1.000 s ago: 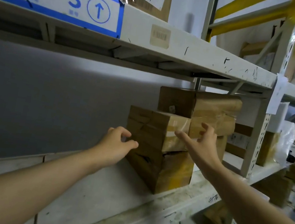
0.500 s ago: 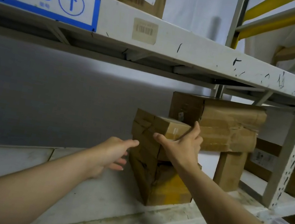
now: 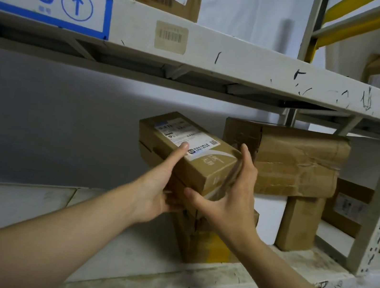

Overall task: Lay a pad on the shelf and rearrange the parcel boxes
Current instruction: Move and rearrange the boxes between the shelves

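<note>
Both my forearms reach up toward the white metal shelf [image 3: 115, 252]. My left hand [image 3: 158, 189] cups the near left end of a long brown cardboard parcel box with a white label [image 3: 189, 154], thumb on top; my right hand [image 3: 230, 196] grips its right side. The box tilts between them, above a dented brown box with yellow tape [image 3: 207, 242].

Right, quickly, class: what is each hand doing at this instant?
Left hand: holding the labelled parcel box, thumb along its left side.
Right hand: holding the same parcel box at its near right end, fingers spread.
</note>
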